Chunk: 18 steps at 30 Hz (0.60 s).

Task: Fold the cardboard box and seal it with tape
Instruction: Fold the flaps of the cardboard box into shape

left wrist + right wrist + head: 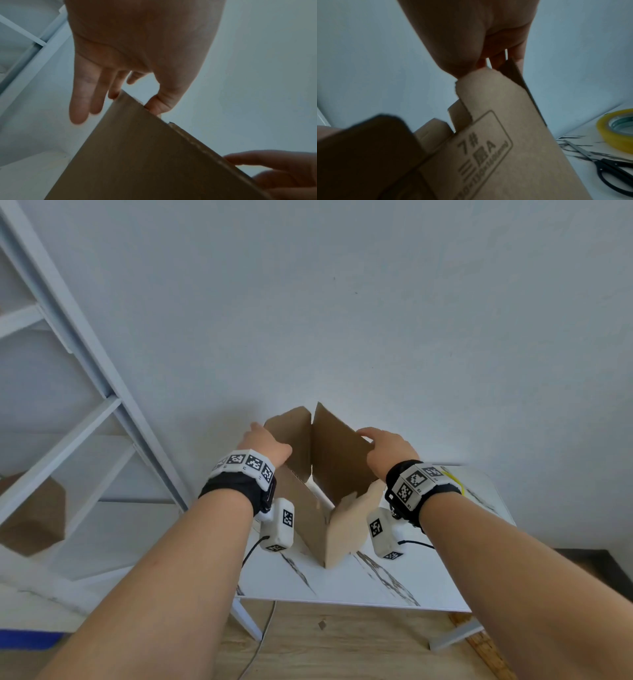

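While the cardboard box (329, 491) stands open on the desk (342, 587), the left hand (265, 445) and right hand (388, 451) each pinch an upright flap, likely squaring it; tape (619, 129) waits nearby.

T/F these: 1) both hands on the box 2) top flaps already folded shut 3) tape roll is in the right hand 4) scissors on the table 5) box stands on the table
1) True: left hand and right hand hold the cardboard box.
2) False: the flaps stand up, open.
3) False: the yellow tape roll lies on the table.
4) True: scissors lie beside the tape.
5) True.
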Motion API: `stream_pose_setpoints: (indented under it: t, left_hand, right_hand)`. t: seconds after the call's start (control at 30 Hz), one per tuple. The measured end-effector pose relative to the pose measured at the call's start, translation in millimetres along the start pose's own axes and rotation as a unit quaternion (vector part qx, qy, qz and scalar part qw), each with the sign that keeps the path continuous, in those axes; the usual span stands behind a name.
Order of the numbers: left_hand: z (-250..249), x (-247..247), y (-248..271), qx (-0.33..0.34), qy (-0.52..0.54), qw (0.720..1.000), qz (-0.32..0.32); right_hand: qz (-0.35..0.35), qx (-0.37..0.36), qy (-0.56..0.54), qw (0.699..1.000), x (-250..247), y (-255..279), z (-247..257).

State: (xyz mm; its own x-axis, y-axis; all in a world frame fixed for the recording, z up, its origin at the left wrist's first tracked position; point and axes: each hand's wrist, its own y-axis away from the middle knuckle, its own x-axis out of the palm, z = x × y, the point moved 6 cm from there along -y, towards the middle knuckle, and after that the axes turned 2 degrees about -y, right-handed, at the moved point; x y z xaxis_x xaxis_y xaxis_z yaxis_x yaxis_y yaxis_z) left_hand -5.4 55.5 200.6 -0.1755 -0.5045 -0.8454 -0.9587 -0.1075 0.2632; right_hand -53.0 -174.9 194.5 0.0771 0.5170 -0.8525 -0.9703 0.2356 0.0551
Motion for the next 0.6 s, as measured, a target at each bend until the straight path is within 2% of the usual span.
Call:
stream_pose_setpoints:
  t: [0.07, 0.17, 0.33, 0.47, 0.6]
  left_hand:
    - [5.7, 5.6, 2.3, -0.007, 0.001, 1.0, -0.013]
    - [9.5, 13.8, -2.3, 0.016, -0.01, 1.0, -0.021]
    - [4.4, 13.2, -6.1, 0.051, -0.063, 0.996, -0.047]
    - [3.9, 8.7, -11.6, 0.052, -0.109, 0.99, -0.074]
    - [6.1, 9.1, -18.0, 0.049, -0.118, 0.99, -0.064]
  right_hand:
    - [0.001, 0.005, 0.005, 1.0, 4.1, -0.3, -5.6]
    - [-0.007, 0.02, 0.019, 1.0, 9.4, -0.1, -9.8]
    - [0.018, 0.081, 0.086, 0.993, 10.8, 0.2, -15.6]
    - [0.048, 0.127, 0.015, 0.991, 15.6, -2.4, -19.9]
    - [0.084, 0.159, -0.073, 0.981, 22.5, -4.2, -12.8]
